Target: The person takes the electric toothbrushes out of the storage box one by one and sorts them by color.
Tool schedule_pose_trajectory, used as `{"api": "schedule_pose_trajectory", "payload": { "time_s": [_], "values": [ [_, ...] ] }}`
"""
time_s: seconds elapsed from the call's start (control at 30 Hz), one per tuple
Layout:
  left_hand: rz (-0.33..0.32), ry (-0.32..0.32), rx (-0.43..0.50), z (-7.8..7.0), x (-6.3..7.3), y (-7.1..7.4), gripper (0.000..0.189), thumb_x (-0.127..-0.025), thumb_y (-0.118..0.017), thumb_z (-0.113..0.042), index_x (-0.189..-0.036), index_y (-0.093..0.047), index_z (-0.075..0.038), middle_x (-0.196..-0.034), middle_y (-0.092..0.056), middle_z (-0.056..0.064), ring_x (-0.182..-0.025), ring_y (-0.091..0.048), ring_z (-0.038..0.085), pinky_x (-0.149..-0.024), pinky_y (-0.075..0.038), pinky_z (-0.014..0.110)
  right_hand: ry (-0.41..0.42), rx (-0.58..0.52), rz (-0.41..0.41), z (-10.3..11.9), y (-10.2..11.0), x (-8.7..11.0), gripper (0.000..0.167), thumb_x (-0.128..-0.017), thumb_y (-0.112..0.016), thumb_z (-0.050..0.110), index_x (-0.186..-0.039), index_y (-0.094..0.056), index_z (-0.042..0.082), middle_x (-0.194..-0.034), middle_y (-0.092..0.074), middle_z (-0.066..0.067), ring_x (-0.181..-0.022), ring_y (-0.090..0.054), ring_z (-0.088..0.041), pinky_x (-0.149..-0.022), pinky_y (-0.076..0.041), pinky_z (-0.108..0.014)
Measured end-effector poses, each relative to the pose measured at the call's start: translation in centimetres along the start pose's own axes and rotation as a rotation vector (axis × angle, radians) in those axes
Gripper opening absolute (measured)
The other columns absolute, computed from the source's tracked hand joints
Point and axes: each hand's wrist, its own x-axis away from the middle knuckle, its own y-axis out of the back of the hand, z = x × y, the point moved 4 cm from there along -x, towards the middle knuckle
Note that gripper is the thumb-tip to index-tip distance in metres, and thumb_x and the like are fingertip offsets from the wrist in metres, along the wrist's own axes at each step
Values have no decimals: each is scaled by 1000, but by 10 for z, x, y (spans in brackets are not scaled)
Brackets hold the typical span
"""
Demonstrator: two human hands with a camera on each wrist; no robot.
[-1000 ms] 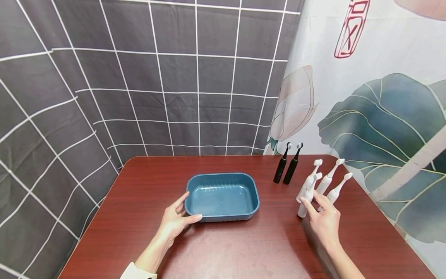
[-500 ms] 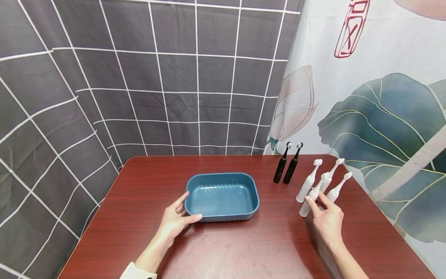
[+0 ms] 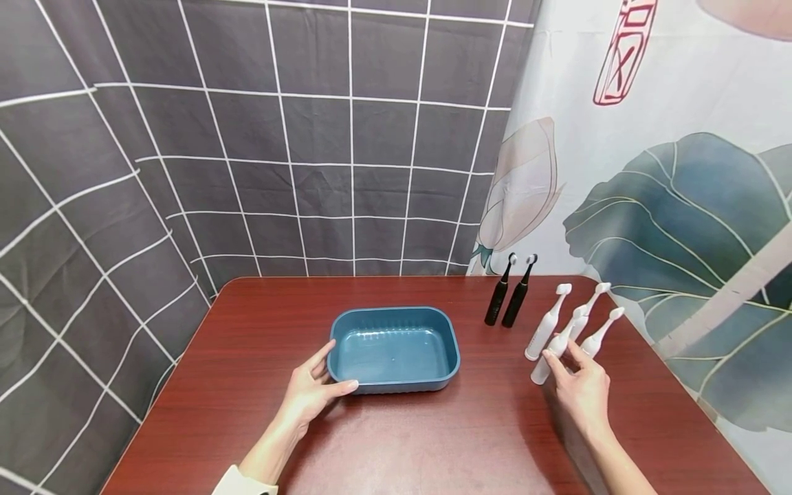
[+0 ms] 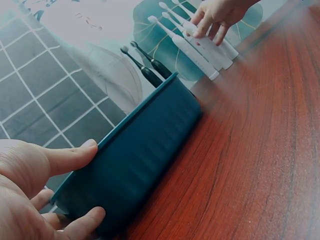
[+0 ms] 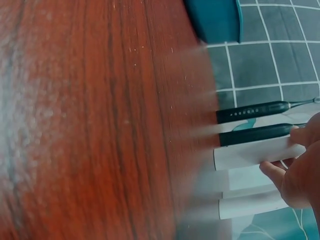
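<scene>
A blue rectangular plastic basin point(image 3: 396, 310) stands on the table, with its floor bare. My left hand point(image 3: 307, 395) holds it at the near left corner; the thumb lies along the front rim and the fingers touch the left side. At the right, my right hand point(image 3: 583, 393) pinches the handle of a white electric toothbrush point(image 3: 555, 348) between thumb and fingers. That brush leans with its head to the right. Close around it stand other white electric toothbrushes, one point(image 3: 544, 330) behind left and two behind right, point(image 3: 595, 340) the nearer one partly hidden by my hand.
Two black electric toothbrushes point(image 3: 498, 299) stand upright behind the white ones, near the back of the reddish-brown table point(image 3: 266, 323). A grey checked cloth point(image 3: 309, 130) hangs behind, and a white cloth with printed leaves point(image 3: 680, 206) hangs at the right.
The right hand has shifted slightly right, and the head of the white electric toothbrush it pinches has tilted to the right. Between the last two frames little moves. Left hand and basin stay in place.
</scene>
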Motion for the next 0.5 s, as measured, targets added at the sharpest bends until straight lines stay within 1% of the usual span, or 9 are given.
{"api": "schedule_pose_trajectory", "payload": {
  "time_s": [0.2, 0.33, 0.5],
  "values": [
    [2, -5, 4, 0, 0, 0, 94, -71, -91, -4, -152, -45, -10, -149, -44, 25, -134, -46, 43, -99, -48, 44, -18, 26, 29, -1, 0, -1, 34, -88, -79, 13, -120, -72, 7, -101, -74, -17, -80, -55, 14, -72, -40, -4],
    [1, -4, 3, 0, 1, 0, 94, -71, -91, -4, -152, -45, -10, -149, -44, 25, -134, -45, 43, -99, -47, 45, -42, 23, 34, -1, 0, 0, 35, -89, -78, 13, -123, -71, 7, -103, -74, -16, -81, -53, 16, -74, -39, -1],
    [3, -6, -1, -1, 1, 0, 94, -70, -91, -4, -152, -45, -10, -149, -43, 26, -134, -45, 43, -99, -48, 45, -53, 24, 41, -2, 0, 0, 36, -90, -77, 13, -124, -70, 6, -105, -74, -17, -82, -51, 18, -75, -37, 0]
  ]
}}
